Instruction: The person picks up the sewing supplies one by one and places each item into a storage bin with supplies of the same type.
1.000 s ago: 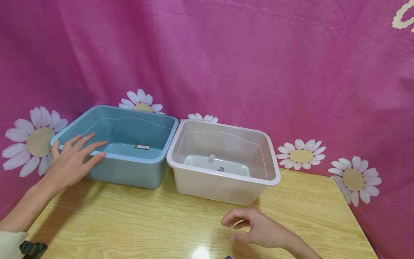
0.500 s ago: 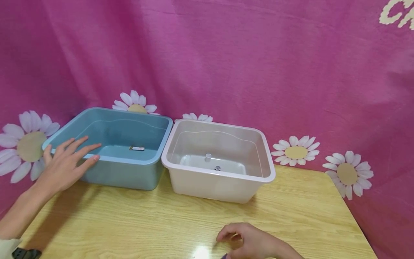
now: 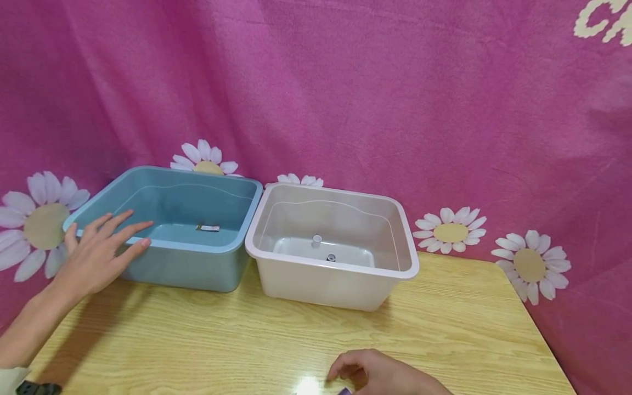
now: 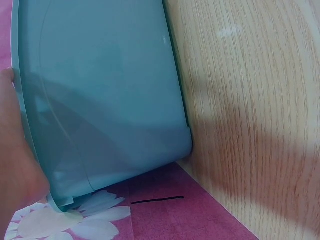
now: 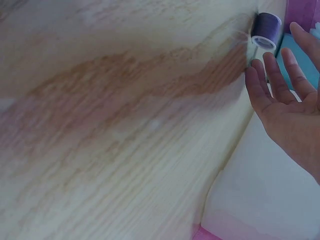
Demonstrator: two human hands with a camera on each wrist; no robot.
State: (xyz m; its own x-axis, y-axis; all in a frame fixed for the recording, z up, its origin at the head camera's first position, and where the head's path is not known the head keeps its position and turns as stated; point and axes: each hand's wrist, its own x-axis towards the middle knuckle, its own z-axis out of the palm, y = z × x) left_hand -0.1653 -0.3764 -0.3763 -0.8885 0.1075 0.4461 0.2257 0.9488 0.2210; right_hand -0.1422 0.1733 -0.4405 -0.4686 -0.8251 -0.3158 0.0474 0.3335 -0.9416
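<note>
My left hand rests on the near rim of the blue plastic bin, fingers spread. In the left wrist view that hand lies along the rim, beside the bin's wall. My right hand hovers low over the table near the frame's bottom edge. Just beside it a purple thread spool is partly cut off. The right wrist view has the whole spool on the table, near the spread fingertips of the right hand, with nothing held.
A beige bin stands right of the blue one, holding a small white cylinder and a small dark-and-white round piece. A small white strip lies in the blue bin. Behind hangs a magenta flowered cloth.
My right hand has moved down and toward me, closer to the purple spool. The left hand keeps its place on the blue bin's rim; the head view has shifted slightly.
</note>
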